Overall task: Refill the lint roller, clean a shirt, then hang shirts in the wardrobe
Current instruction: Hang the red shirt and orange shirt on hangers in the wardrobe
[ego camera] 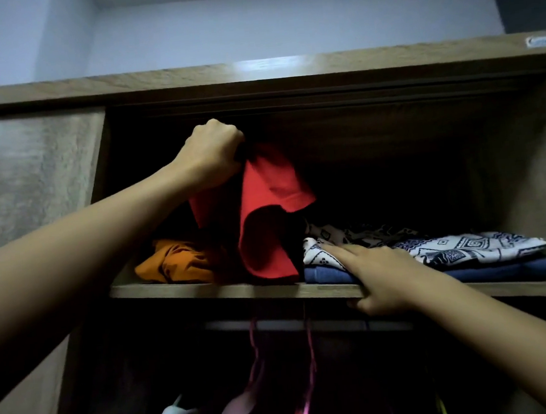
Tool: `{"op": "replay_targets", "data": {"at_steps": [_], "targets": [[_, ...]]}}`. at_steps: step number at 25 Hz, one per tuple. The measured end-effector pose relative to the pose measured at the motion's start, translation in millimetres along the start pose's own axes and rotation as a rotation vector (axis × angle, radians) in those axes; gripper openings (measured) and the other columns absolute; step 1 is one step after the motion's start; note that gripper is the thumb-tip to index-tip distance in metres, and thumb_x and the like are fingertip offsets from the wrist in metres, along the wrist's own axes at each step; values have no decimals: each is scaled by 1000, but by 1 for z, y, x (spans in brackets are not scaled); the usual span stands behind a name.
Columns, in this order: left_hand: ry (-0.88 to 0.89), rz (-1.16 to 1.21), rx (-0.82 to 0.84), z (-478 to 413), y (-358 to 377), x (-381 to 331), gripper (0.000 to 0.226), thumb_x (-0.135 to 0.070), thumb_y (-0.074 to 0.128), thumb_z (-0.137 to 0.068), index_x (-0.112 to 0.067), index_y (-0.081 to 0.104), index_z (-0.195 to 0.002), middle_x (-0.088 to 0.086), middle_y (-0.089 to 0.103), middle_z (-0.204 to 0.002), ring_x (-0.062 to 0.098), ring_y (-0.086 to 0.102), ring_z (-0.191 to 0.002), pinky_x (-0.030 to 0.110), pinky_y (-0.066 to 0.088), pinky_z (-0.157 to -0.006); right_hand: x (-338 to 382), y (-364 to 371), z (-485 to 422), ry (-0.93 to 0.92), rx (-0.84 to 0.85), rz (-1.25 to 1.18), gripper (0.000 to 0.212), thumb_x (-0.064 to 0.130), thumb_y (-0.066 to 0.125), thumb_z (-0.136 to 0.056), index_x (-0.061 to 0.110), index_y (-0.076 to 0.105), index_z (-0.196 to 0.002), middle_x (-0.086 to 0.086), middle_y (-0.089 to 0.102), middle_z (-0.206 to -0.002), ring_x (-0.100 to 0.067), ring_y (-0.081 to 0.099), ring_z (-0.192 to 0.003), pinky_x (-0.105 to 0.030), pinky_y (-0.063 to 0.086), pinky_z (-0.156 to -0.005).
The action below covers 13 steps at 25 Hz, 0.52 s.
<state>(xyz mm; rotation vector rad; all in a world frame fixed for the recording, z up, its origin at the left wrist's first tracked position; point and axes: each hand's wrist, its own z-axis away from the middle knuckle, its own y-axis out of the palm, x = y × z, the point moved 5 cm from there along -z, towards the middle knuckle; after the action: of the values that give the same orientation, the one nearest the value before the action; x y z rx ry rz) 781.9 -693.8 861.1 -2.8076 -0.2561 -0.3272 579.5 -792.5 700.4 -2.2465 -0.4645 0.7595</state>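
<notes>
Now I lift the red shirt (267, 213) up.
My left hand (210, 154) squeezes it; my right hand (380, 276), fingers flat and apart at four o'clock, holds the patterned cloth (457, 246), or the pile might slide off.

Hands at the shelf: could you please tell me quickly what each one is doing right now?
Left hand: closed, holding the red shirt.
Right hand: open, resting on the patterned cloth, thumb under the shelf.
</notes>
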Motion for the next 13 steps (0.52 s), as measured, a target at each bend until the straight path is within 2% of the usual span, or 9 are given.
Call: {"op": "replay_targets", "data": {"at_steps": [2, 5, 7, 9, 11, 13], "targets": [[-53, 60, -24, 8, -12, 6, 23, -32, 63, -77, -14, 65, -91, 23, 65, -94, 47, 60, -92, 48, 51, -75, 2, -1, 2, -6, -17, 2, 96, 39, 61, -73, 43, -3, -144, 10, 32, -148, -26, 48, -125, -46, 46, -94], [-108, 135, -119, 27, -46, 16, 38, -43, 66, -75, -19, 69, -103, 23, 68, -100, 41, 63, -97, 46, 50, -81, 4, -1, 5, -12, -34, 11, 93, 40, 60, -75, 39, -1, -146, 6, 32, -150, -27, 46, -127, -45, 45, -97], [-87, 190, -185, 43, -70, 18, 47, -50, 61, -69, -13, 71, -98, 23, 69, -90, 35, 66, -90, 39, 49, -73, 3, -1, 6, 7, -44, 55, 98, 48, 59, -75, 36, -6, -147, 2, 27, -153, -27, 41, -132, -47, 40, -102], [-40, 269, -214, 66, -93, 13, 64, -58, 45, -59, -5, 70, -84, 23, 65, -74, 25, 64, -75, 31, 44, -60, 3, 1, 9, 42, -5, 108, 108, 64, 57, -72, 33, -14, -146, -1, 9, -159, -27, 24, -142, -53, 24, -112], [-1, 311, -238, 87, -111, 11, 69, -58, 39, -55, -2, 70, -83, 24, 66, -73, 17, 57, -71, 30, 43, -57, 4, 0, 14, 50, -17, 107, 121, 87, 42, -59, 30, -26, -142, 2, -8, -159, -22, 4, -147, -57, 1, -114], [23, 318, -237, 107, -122, 8, 66, -56, 41, -57, -4, 71, -86, 23, 67, -74, 14, 54, -70, 26, 40, -55, 12, -13, 29, 40, -131, -178, 130, 100, 27, -39, 34, -30, -136, 11, -10, -157, -12, -2, -146, -51, -10, -113]]}}
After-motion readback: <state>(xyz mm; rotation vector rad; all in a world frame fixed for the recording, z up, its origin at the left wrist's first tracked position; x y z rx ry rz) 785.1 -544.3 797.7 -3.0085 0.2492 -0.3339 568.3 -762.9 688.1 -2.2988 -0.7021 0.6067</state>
